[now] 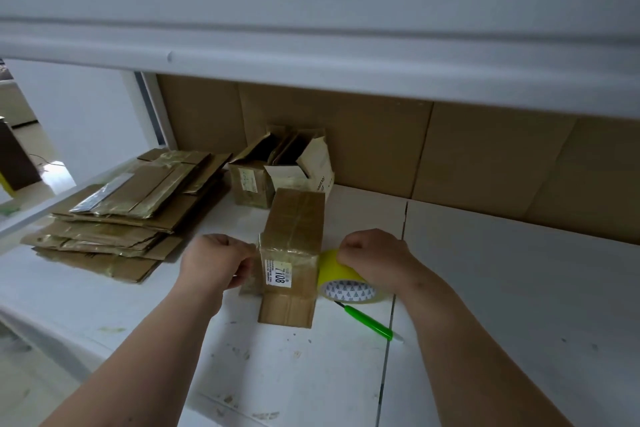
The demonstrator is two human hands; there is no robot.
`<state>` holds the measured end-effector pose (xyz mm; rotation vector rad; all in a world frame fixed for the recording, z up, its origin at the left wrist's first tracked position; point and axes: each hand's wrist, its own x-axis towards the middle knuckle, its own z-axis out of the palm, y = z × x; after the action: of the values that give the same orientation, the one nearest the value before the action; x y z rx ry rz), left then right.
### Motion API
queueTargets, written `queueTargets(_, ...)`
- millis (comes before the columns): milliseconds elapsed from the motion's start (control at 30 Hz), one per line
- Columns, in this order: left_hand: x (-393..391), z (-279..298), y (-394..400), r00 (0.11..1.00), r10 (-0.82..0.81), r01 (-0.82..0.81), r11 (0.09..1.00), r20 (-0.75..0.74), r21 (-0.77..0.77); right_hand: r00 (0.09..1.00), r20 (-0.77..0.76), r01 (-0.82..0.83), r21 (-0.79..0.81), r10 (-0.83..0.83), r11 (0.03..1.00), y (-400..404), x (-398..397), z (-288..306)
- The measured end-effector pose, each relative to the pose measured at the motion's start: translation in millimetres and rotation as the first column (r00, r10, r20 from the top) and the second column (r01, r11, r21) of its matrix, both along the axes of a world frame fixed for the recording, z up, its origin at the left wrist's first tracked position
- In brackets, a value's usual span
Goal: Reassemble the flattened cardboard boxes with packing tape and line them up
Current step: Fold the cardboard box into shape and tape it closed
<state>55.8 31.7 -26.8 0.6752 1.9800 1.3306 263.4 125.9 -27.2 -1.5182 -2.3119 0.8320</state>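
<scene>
Two hands are working on one cardboard box (pixel 292 246) that is lying in the middle of the white counter (pixel 485 288), with its long side pointing away from the person. The left hand (pixel 218 260) is touching the left near corner of the box, and its fingers are curled together there; they seem to be pinching the free end of the tape against the cardboard, but the clear tape itself is hard to see. The right hand (pixel 374 258) is gripping the yellow tape roll (pixel 346 282), fingers clamped over its top, and the roll is standing just beside the right near corner of the box. A white label (pixel 278 274) with the number 7108 is sitting on the near face.

I think the step in hand is the taping of the near end of this box, with the strip running across from left to right. The next move probably calls for pulling the roll further around the right side, pressing the strip flat, and then cutting it. A green cutter (pixel 367 321) is lying on the counter near the roll, within easy reach.

On the far left, a pile of flattened boxes (pixel 128 211) is waiting. Far behind the box, two opened boxes (pixel 277 170) are standing side by side against the brown cardboard wall (pixel 381 139), so the line is probably starting there.
</scene>
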Motion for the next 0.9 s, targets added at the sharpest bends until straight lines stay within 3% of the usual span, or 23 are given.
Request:
queueTargets(233, -5, -7, 4, 0.989, -0.114, 0.108, 0.992, -0.097, -0.067, 0.986, 0.153, -0.08, 0.117, 0.061, 0.99, -1, -17, 2)
queueTargets(400, 7, -15, 2, 0.939, -0.157, 0.18, 0.982, -0.305, 0.049, 0.998, 0.005, -0.061, 0.131, 0.061, 0.99, -7, -18, -4)
queueTargets(600, 9, -12, -3, 0.913, -0.155, 0.206, 0.974, -0.377, 0.099, 0.993, 0.051, -0.112, 0.226, 0.104, 0.968, -7, -20, -6)
queueTargets(733, 5, -18, -4, 0.784, -0.217, 0.275, 0.961, -0.582, 0.012, 0.996, -0.009, -0.084, 0.228, 0.089, 0.97, -9, -23, -10)
queueTargets(833, 7, -21, -2, 0.819, -0.184, 0.244, 0.969, -0.544, 0.038, 0.995, -0.02, -0.088, 0.221, 0.094, 0.971, -11, -27, -12)
queueTargets(900, 8, -22, -2, 0.927, -0.162, 0.212, 0.97, -0.339, 0.116, 0.994, 0.006, -0.104, 0.232, 0.106, 0.967, -11, -29, -12)
